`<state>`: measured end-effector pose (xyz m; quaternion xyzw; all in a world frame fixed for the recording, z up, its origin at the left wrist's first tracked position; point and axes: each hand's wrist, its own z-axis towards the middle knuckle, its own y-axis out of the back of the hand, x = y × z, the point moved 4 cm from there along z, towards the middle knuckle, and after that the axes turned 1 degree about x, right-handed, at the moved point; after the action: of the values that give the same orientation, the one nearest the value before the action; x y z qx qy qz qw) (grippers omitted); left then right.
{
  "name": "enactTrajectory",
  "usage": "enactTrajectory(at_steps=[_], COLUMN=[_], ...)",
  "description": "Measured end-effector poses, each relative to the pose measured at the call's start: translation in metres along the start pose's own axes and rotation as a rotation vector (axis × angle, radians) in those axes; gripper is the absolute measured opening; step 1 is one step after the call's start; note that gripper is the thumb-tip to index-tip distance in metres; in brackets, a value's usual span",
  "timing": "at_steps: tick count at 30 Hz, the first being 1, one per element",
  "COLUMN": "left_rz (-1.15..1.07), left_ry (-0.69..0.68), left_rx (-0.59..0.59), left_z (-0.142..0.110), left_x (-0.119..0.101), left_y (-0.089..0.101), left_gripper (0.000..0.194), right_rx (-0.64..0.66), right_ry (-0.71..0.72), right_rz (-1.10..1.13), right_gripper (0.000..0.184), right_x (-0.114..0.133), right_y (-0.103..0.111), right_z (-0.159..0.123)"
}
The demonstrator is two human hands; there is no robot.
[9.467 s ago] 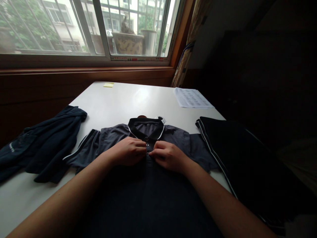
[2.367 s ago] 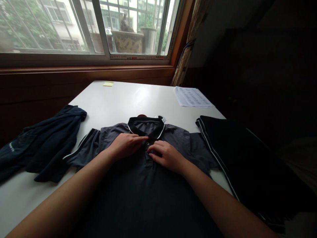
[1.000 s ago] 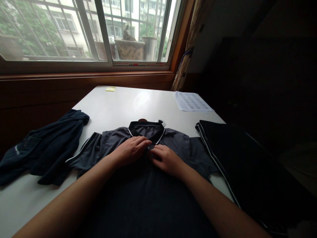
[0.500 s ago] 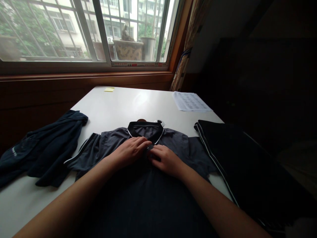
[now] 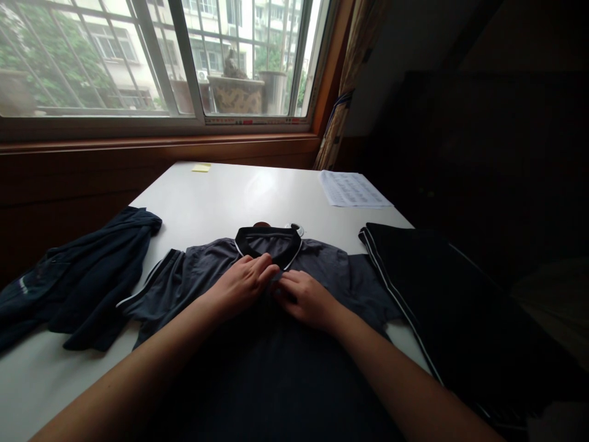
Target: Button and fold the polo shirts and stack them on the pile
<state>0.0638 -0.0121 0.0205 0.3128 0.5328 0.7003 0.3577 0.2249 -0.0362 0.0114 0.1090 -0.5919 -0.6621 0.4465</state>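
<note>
A dark grey polo shirt (image 5: 257, 368) with a black, white-edged collar (image 5: 269, 236) lies flat, front up, on the white table (image 5: 230, 196). My left hand (image 5: 242, 282) and my right hand (image 5: 306, 298) meet at the button placket just below the collar. Both hands have their fingers curled and pinched together on the placket fabric. The buttons themselves are hidden under my fingertips.
A crumpled dark blue garment (image 5: 78, 276) lies at the table's left edge. A folded black garment with white piping (image 5: 442, 307) sits on the right. A printed sheet (image 5: 352, 189) and a yellow sticky note (image 5: 201, 167) lie near the window (image 5: 161, 61).
My hands stayed at the placket, with fingers shifting slightly up toward the collar. The uppermost button seen a second ago is now covered by my fingers. The view shifted a little.
</note>
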Motion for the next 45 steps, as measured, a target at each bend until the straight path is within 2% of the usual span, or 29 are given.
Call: enactTrajectory(at_steps=[5, 15, 31, 45], left_rz=[0.083, 0.101, 0.018, -0.047], left_ry=[0.042, 0.022, 0.036, 0.046], left_rx=[-0.023, -0.064, -0.122, -0.120], left_z=[0.0024, 0.0018, 0.0008, -0.0004], left_x=[-0.0059, -0.0067, -0.0030, 0.0011], left_y=[0.0006, 0.0035, 0.0048, 0.0027], left_gripper=[0.017, 0.026, 0.017, 0.020], right_rx=[-0.008, -0.015, -0.023, -0.016], right_ry=[0.020, 0.044, 0.048, 0.041], right_rz=[-0.025, 0.036, 0.066, 0.085], right_gripper=[0.007, 0.012, 0.016, 0.019], right_x=[0.0022, 0.0034, 0.0054, 0.0059], right_y=[0.0011, 0.0036, 0.0067, 0.0078], right_z=[0.0010, 0.0004, 0.0005, 0.0005])
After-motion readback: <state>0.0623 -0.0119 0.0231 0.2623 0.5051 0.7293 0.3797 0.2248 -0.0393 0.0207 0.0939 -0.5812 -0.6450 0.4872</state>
